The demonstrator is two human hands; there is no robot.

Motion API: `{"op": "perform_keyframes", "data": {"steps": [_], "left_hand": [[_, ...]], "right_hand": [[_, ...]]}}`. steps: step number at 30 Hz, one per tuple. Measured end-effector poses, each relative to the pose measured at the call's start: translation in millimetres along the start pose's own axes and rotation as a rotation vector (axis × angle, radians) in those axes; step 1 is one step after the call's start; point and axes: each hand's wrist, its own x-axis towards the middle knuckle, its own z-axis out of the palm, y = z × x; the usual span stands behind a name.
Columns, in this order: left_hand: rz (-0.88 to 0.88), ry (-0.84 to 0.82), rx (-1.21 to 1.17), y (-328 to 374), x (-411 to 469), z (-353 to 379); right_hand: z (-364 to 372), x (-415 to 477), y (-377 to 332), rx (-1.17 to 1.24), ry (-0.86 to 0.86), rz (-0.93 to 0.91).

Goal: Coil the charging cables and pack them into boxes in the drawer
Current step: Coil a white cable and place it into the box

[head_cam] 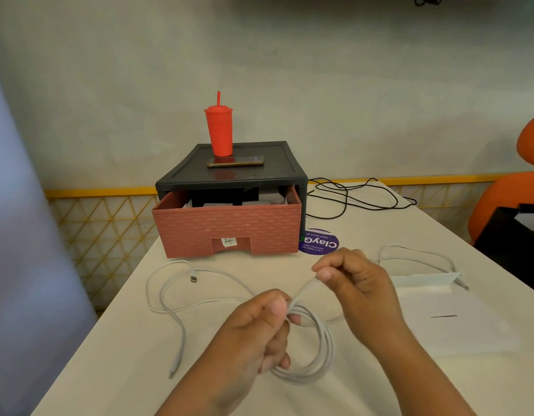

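Note:
My left hand [259, 328] grips a coil of white cable [316, 355] hanging in several loops above the table. My right hand [355, 280] pinches the free end of that cable just above and right of the coil. A second white cable [172, 298] with a USB plug lies loose on the table to the left. A third white cable [418, 256] lies at the right, by a flat white box [451, 319]. Behind them the pink brick-patterned drawer [229, 229] stands pulled open in its black frame [238, 175], with dark and grey boxes inside.
A red tumbler [219, 130] with a straw and a phone [235, 161] sit on the frame's top. A black cable [358, 196] sprawls behind right, next to a purple round sticker [319, 243]. An orange chair [517, 190] stands at the table's right edge.

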Motion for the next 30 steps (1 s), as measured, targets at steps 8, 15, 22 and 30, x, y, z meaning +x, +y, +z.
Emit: {"op": "perform_keyframes", "data": {"steps": [8, 15, 22, 30], "left_hand": [[0.045, 0.295, -0.098, 1, 5, 6], [0.117, 0.396, 0.021, -7, 10, 1], [0.277, 0.478, 0.4, -26, 14, -1], [0.348, 0.604, 0.42, -28, 17, -2]], "right_hand": [[20, -25, 9, -0.047, -0.19, 0.25], [21, -25, -3, 0.69, -0.232, 0.592], [28, -32, -1, 0.666, -0.289, 0.572], [38, -37, -14, -0.129, -0.272, 0.353]]}}
